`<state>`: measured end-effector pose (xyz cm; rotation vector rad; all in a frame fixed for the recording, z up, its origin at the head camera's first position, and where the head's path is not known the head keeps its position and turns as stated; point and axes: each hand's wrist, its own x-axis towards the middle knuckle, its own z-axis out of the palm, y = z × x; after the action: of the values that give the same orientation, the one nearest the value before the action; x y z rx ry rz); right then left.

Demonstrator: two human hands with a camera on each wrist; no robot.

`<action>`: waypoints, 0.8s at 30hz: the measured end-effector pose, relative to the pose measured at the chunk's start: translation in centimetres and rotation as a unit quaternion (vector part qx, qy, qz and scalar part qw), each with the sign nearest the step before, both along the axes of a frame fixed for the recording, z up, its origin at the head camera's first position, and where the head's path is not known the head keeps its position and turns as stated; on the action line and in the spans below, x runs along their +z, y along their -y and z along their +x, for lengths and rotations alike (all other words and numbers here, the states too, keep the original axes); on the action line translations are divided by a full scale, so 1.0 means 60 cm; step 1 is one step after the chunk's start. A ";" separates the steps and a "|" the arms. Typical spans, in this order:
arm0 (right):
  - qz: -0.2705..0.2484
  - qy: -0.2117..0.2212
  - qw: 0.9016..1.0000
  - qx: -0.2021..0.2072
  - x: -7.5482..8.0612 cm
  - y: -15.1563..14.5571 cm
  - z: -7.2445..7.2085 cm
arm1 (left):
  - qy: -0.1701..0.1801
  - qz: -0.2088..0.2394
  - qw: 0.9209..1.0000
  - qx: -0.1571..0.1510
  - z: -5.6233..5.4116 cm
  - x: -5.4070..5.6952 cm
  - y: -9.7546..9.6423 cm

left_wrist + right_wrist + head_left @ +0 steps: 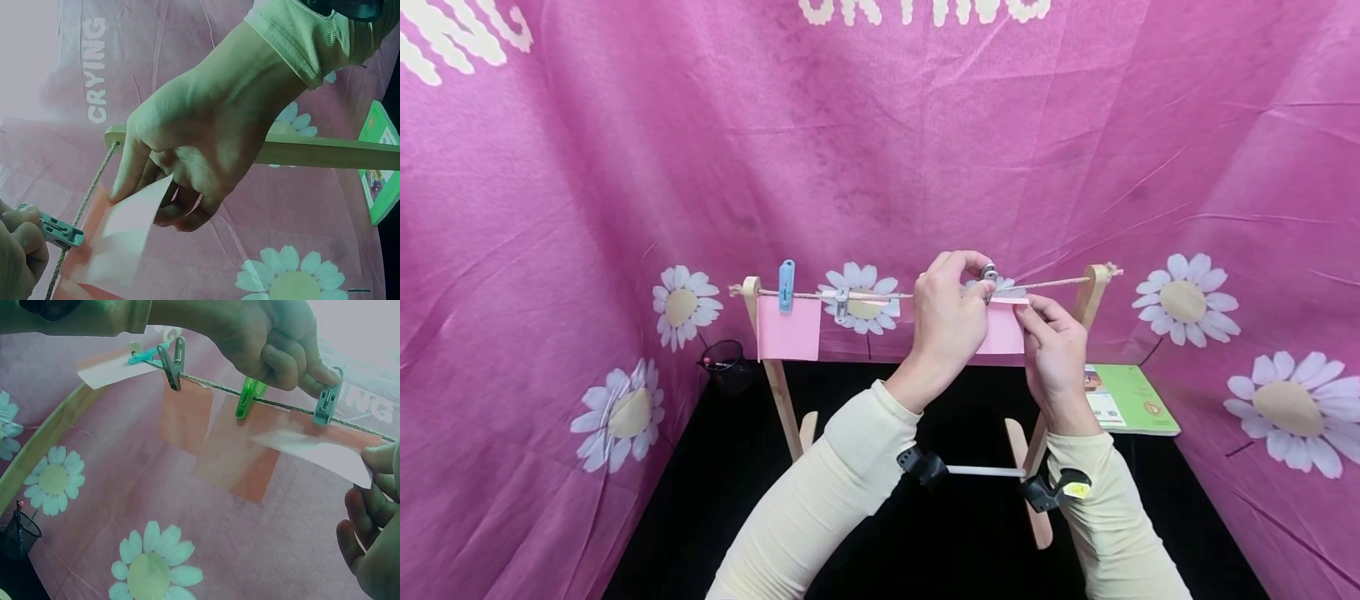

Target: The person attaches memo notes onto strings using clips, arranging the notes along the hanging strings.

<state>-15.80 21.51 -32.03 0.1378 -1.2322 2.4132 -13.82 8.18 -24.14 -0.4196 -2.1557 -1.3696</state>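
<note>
With thumb and fingers, my left hand pinches a grey metallic-looking clothespin at the rope. In the right wrist view the clothespin overlaps the rope and the top edge of a pink sheet of paper. My right hand pinches the right edge of that pink paper just below the rope. The left wrist view shows the paper folded, its free flap lifted toward the right hand.
A blue clothespin holds another pink paper at the rope's left. Further clips, one green, hold papers along it. Wooden posts carry the rope. A mesh pen cup stands left; a green book lies right.
</note>
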 end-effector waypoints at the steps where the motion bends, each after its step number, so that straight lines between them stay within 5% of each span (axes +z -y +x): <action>1: -0.001 -0.006 1.000 0.005 -0.001 -0.001 0.001 | 0.001 -0.001 1.000 0.000 0.000 0.000 0.000; 8: -0.002 -0.022 0.999 0.027 -0.005 -0.007 0.000 | 0.003 -0.006 1.000 -0.001 -0.003 -0.002 -0.002; 15: -0.005 0.000 1.000 0.005 -0.004 -0.006 0.000 | 0.004 -0.022 1.000 0.000 -0.003 -0.003 -0.002; 24: 0.010 -0.033 0.999 -0.006 -0.009 -0.007 -0.002 | 0.036 -0.033 0.999 -0.010 0.000 0.003 -0.001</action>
<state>-15.94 21.90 -32.59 0.2127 -1.2238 2.3673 -13.84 8.22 -23.95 -0.4238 -2.2661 -1.3447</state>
